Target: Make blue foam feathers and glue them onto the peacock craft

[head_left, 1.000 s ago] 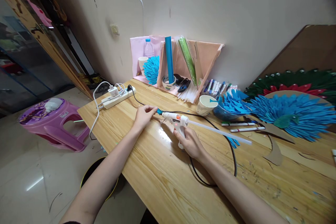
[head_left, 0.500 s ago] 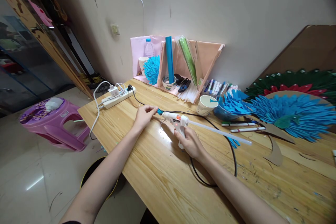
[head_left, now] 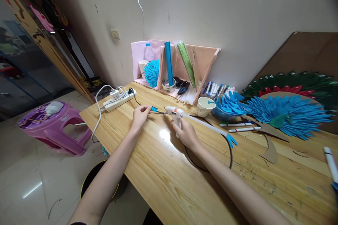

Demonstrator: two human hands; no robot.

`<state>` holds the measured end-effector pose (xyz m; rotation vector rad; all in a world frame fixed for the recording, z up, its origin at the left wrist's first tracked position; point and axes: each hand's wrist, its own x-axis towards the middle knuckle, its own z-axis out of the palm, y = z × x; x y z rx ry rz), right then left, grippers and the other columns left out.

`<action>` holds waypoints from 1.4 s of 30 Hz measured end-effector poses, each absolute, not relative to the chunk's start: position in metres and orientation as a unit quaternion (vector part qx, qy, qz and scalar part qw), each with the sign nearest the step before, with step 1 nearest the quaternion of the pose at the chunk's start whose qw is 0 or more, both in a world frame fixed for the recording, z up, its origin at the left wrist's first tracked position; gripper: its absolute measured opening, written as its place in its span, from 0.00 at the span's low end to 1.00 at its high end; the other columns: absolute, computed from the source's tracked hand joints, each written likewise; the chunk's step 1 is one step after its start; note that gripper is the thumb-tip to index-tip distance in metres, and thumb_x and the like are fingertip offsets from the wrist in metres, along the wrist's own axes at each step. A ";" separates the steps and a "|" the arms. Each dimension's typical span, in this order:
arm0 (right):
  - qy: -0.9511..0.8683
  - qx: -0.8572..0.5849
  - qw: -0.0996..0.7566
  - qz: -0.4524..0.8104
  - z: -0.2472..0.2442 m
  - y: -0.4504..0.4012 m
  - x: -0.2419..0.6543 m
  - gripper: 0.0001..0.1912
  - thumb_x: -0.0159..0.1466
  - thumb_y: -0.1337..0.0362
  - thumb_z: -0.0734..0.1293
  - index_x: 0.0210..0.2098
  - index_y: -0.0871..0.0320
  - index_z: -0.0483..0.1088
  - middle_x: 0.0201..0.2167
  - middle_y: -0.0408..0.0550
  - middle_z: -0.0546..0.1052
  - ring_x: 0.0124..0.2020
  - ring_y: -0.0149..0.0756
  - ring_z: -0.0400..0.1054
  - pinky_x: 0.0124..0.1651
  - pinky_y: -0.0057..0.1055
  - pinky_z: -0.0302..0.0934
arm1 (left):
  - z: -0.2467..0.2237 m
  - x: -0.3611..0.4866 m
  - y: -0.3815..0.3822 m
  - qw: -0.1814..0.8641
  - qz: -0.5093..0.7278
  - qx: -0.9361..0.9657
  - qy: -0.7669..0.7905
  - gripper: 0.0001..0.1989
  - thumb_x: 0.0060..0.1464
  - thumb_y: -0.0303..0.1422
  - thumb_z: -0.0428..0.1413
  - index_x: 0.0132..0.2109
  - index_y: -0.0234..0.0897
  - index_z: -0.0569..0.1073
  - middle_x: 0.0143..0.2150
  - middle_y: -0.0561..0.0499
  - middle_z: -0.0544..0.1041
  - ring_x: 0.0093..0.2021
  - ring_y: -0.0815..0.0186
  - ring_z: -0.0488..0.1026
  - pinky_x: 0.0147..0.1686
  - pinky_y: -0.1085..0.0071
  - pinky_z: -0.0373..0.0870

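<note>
My left hand (head_left: 141,115) pinches a small blue paper piece (head_left: 154,109) between thumb and fingertips, above the wooden table. My right hand (head_left: 187,133) is wrapped around the handle of a white hot glue gun (head_left: 174,113), its nozzle pointing left toward the paper, with a small gap between them. A long translucent glue stick (head_left: 206,123) sticks out of the gun's back end. The gun's black cord (head_left: 231,154) loops on the table under my right forearm. Several cut blue paper strips (head_left: 231,140) lie near the glue stick's end.
A white power strip (head_left: 120,101) with plugs lies at the table's left edge. Behind stand a pink cardboard organizer (head_left: 206,59), a paper cup (head_left: 206,107) and a bowl of blue paper pieces (head_left: 224,114). A blue paper-feather craft (head_left: 287,116) lies right; a pink stool (head_left: 55,126) stands left.
The glue gun's nozzle has moved away from the blue paper, leaving a gap. My left hand has shifted slightly left, still holding the paper. The camera view has turned slightly.
</note>
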<state>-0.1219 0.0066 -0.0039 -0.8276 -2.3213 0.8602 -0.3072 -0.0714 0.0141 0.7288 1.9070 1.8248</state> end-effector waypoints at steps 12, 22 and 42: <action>-0.885 -0.271 0.271 0.265 0.009 0.017 -0.132 0.15 0.59 0.60 0.62 0.44 0.60 0.65 0.39 0.54 0.71 0.41 0.41 0.64 0.42 0.34 0.57 | 0.003 -0.250 -0.103 0.247 0.623 0.288 0.684 0.20 0.41 0.48 0.57 0.27 0.32 0.71 0.20 0.54 0.68 0.18 0.73 0.64 0.19 0.77 0.59; -0.778 -0.385 0.389 0.309 0.014 -0.003 0.084 0.09 0.64 0.60 0.58 0.39 0.58 0.64 0.35 0.50 0.70 0.36 0.37 0.66 0.37 0.33 0.63 | 0.015 -0.112 -0.037 0.438 0.536 0.420 0.586 0.17 0.43 0.44 0.57 0.25 0.32 0.72 0.18 0.54 0.67 0.19 0.72 0.62 0.20 0.76 0.57; -0.769 -0.407 0.422 0.255 0.003 0.003 0.154 0.06 0.59 0.65 0.64 0.37 0.56 0.66 0.35 0.48 0.69 0.34 0.34 0.65 0.35 0.31 0.64 | -0.006 -0.007 0.001 0.479 0.494 0.508 0.518 0.13 0.51 0.41 0.54 0.31 0.34 0.71 0.25 0.52 0.72 0.24 0.70 0.66 0.26 0.74 0.63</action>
